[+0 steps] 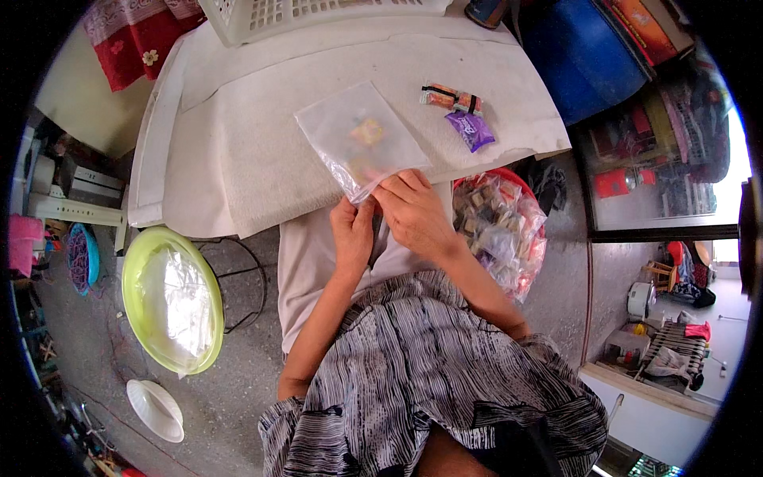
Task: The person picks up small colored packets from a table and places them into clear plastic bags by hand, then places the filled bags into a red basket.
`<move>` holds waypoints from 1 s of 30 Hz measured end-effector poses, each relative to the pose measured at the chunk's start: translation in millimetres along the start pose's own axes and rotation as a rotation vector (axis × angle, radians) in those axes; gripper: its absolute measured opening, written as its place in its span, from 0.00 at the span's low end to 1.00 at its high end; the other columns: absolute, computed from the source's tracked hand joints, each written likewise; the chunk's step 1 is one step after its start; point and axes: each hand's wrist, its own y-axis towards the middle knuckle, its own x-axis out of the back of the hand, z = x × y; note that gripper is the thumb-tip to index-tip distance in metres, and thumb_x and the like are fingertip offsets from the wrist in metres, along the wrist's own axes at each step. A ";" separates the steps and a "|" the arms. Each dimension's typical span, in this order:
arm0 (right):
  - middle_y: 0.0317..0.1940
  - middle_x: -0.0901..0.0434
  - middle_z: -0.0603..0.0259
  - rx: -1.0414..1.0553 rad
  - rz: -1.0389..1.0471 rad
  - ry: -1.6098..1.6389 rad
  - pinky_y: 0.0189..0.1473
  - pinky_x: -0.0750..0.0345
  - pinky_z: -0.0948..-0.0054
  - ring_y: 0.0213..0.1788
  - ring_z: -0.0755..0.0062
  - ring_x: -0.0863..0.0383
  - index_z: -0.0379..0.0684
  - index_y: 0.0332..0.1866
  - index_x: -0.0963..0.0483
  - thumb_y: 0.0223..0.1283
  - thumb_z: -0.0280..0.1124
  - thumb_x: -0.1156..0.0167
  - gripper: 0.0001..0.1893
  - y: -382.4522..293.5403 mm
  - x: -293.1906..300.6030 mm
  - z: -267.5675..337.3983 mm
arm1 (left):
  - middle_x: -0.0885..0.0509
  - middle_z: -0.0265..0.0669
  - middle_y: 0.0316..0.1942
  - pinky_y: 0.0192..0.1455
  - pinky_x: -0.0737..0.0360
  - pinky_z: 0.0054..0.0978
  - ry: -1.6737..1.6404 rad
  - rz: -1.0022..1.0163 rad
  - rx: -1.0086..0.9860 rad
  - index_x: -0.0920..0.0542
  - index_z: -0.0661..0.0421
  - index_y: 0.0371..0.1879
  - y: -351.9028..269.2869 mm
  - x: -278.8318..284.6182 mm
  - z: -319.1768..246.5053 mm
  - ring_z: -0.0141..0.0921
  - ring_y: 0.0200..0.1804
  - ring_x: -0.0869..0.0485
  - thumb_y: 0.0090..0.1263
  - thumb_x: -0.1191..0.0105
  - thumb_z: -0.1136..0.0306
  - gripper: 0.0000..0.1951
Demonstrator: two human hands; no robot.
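Note:
A translucent plastic bag [363, 128] lies on the cloth-covered table [268, 137] with its near end at the table's front edge. Blurred yellowish contents show through it. My left hand [353, 229] pinches the bag's near corner between thumb and fingers. Close beside it, my right hand [411, 208] has its fingertips on the same end of the bag; the fingers are bent and partly hide the plastic. To the right on the table, small wrapped pieces with black bands [451, 98] touch a purple wrapped packet [471, 130].
A white plastic basket [238, 37] stands at the table's far side. On the right below the table edge is a red basin [541, 223] full of filled clear bags [498, 229]. A green basin [128, 298] holding clear plastic sits left, by a black wire stand [262, 286]. A blue drum [581, 56] stands far right.

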 end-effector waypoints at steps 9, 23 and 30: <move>0.56 0.28 0.57 -0.010 -0.039 -0.102 0.56 0.35 0.62 0.57 0.57 0.32 0.34 0.47 0.27 0.49 0.26 0.47 0.18 9.7 -16.1 -2.2 | 0.22 0.26 0.24 0.31 0.30 0.18 0.051 0.008 0.018 0.23 0.66 0.32 2.4 5.2 3.6 0.17 0.29 0.30 0.68 0.52 0.76 0.06; 0.66 0.39 0.57 -0.011 0.013 -0.238 0.61 0.38 0.52 0.70 0.56 0.45 0.52 0.58 0.30 0.52 0.37 0.46 0.24 41.3 -45.6 -37.1 | 0.22 0.31 0.20 0.30 0.29 0.22 0.160 0.030 -0.035 0.23 0.65 0.28 2.3 2.3 4.9 0.21 0.26 0.27 0.68 0.52 0.74 0.08; 0.67 0.42 0.56 -0.089 0.024 -0.205 0.64 0.42 0.49 0.71 0.55 0.48 0.54 0.62 0.35 0.50 0.40 0.44 0.29 68.0 -59.0 -42.9 | 0.22 0.30 0.21 0.29 0.30 0.21 0.186 0.065 -0.005 0.23 0.64 0.28 4.7 4.8 1.0 0.21 0.25 0.28 0.70 0.52 0.72 0.09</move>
